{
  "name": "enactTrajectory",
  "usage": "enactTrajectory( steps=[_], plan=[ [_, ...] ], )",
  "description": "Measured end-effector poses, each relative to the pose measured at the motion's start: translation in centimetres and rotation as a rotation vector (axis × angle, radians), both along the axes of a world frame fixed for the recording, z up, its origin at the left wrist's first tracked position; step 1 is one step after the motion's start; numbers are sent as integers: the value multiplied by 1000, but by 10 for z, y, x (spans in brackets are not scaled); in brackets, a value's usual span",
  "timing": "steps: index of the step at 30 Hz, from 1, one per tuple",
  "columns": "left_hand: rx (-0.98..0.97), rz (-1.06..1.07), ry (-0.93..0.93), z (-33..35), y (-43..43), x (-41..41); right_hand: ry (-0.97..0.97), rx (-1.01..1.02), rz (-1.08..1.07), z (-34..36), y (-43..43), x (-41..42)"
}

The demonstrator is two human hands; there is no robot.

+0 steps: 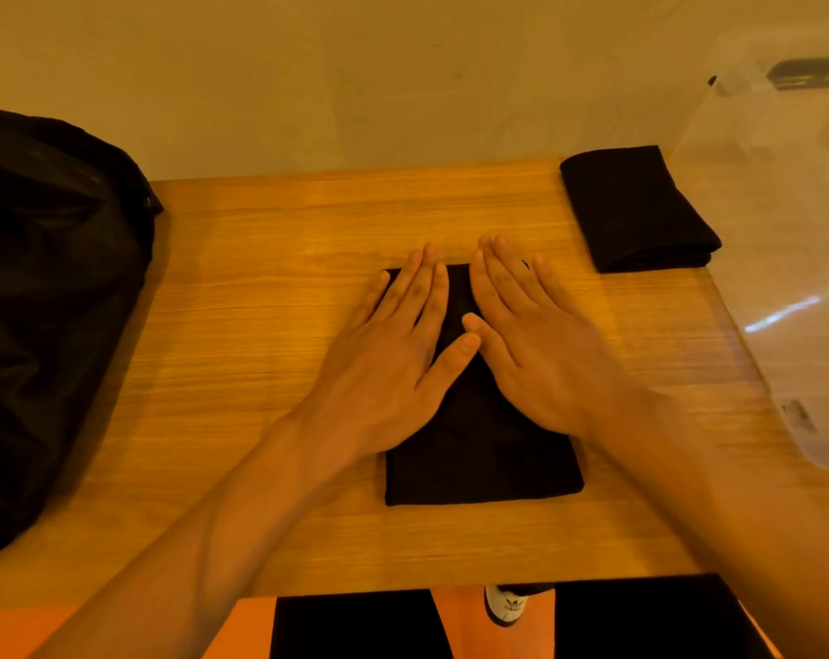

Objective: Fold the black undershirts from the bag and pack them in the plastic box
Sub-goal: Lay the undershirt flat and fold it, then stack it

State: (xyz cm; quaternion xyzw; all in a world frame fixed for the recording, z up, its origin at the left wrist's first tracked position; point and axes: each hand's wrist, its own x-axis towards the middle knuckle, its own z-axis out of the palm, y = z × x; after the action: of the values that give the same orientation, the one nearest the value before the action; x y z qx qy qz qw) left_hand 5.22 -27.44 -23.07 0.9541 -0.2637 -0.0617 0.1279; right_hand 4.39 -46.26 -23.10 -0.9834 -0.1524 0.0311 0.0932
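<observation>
Head view: the left hand (393, 359) and the right hand (543, 359) lie side by side on a folded undershirt (481, 463); both are flat, palms down, fingers straight and spread, gripping nothing and pressing the cloth onto the counter (260, 297); the two thumbs meet, or very nearly, over the middle of the cloth. The undershirt is a black rectangle directly beneath both palms; its far edge runs under the fingers, with several fingertips reaching past it onto the wood; its near part shows bare below the wrists. A second undershirt (640, 211), also black and folded, lies beyond the right hand and to its outer side, apart from it, by the counter's far edge; the plastic box (783, 287), clear, stands further out on that same side, just beside the second undershirt. The bag (55, 302), black and slumped, sits well apart on the outer side of the left hand. Below the counter's near edge, between the forearms, a shoe (507, 608) shows.
</observation>
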Motion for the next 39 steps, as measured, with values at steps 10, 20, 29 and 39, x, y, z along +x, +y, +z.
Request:
enactTrajectory(
  steps=[10,20,29,39],
  plan=[
    [37,70,-48,-3,13,-1,29,102,-111,-3,-5,-4],
    [-346,253,91,7,16,-5,102,506,-162,6,-14,-11],
    [-38,236,-157,7,8,-83,30,111,-41,12,-10,-81],
    [8,231,-70,9,18,-99,-111,57,10,16,-10,-98]
  ],
)
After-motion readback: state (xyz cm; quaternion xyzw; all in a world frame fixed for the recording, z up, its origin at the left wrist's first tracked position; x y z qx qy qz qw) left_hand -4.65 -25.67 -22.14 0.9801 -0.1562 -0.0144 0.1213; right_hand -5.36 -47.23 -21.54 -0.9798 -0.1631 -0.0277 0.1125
